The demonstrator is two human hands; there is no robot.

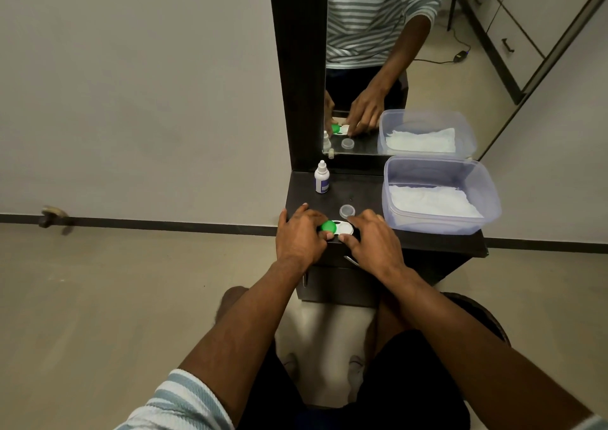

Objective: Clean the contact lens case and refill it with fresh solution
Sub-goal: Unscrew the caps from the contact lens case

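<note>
Lens case (339, 228) sat at the dark shelf's (362, 196) near edge, solution bottle (321, 177) at eleven o'clock. Left hand (301, 237) pinched the green cap (328, 226); right hand (371, 242) gripped the white side. Light, slick plastic, probably; best held by the rims.

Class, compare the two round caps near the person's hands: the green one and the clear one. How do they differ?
The green cap is opaque and bright; the clear cap is see-through and greyish. The green cap sits on the lens case, gripped by the left hand; the clear cap lies loose on the dark tabletop, touched by neither hand. Both are small and round.
</note>
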